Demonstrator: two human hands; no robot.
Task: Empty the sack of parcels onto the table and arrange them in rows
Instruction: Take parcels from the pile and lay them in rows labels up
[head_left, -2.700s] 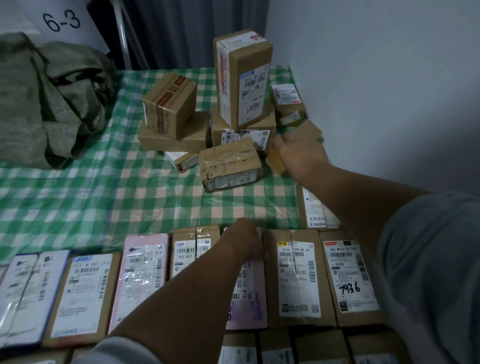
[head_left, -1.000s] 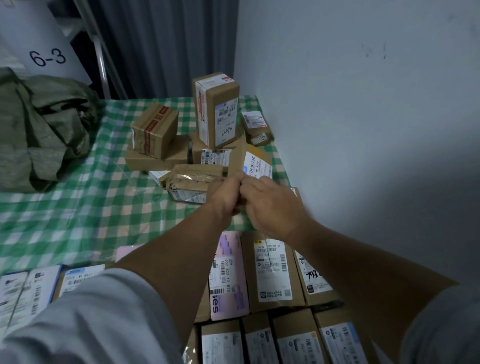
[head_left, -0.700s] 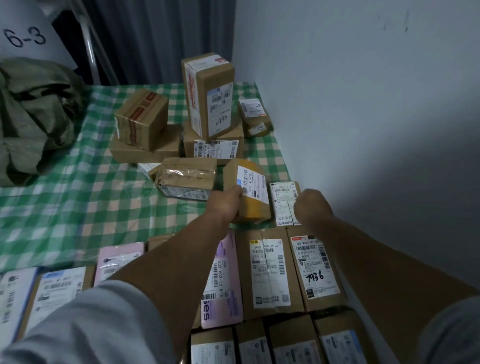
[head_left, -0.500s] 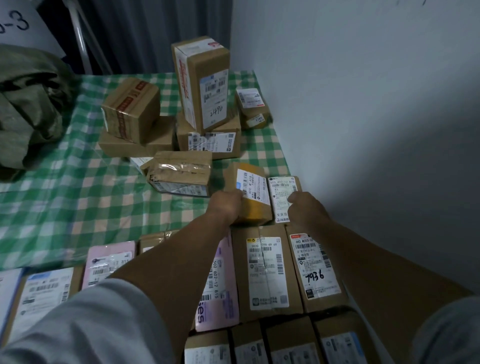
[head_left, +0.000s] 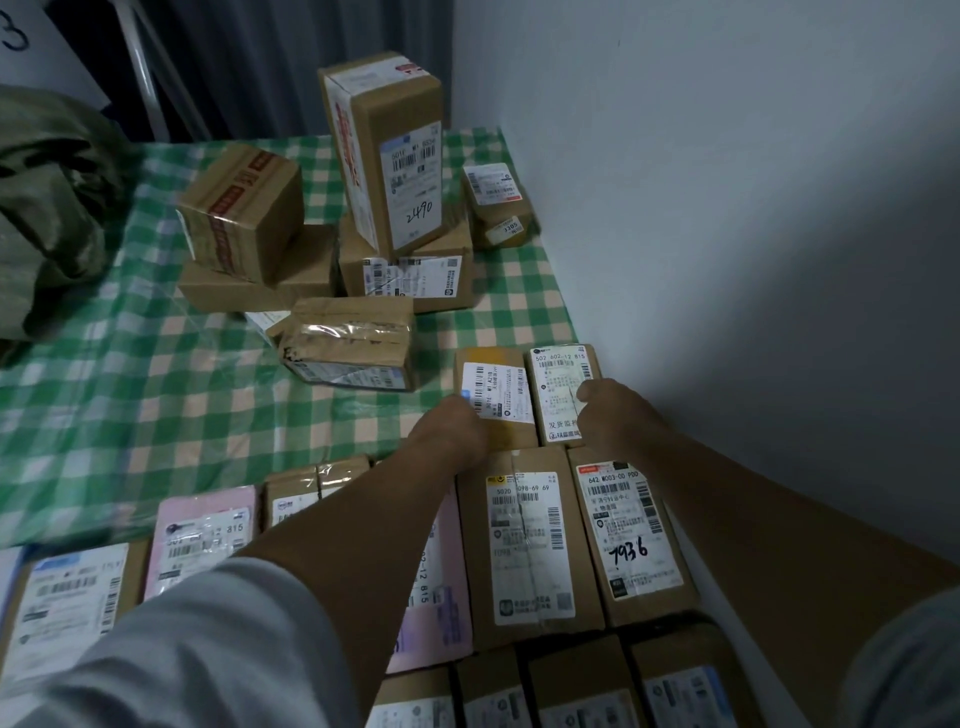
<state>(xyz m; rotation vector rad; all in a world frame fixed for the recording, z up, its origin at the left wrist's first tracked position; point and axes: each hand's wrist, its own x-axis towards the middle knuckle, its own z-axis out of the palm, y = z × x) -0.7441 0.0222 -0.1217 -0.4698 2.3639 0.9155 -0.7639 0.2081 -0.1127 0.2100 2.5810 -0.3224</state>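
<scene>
L hand (head_left: 452, 431) grips small yellow-taped cardboard box (head_left: 496, 387). R hand (head_left: 615, 415) holds white-labelled brown box (head_left: 561, 384) alongside, bench's (head_left: 156, 389) right edge.

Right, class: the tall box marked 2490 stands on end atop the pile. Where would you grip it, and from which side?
Probably its upper half, coming from above and in front. The tall box stands upright on a flat box, so a low push could tip it. A small parcel crowds its lower right, while its top looks free.
</scene>
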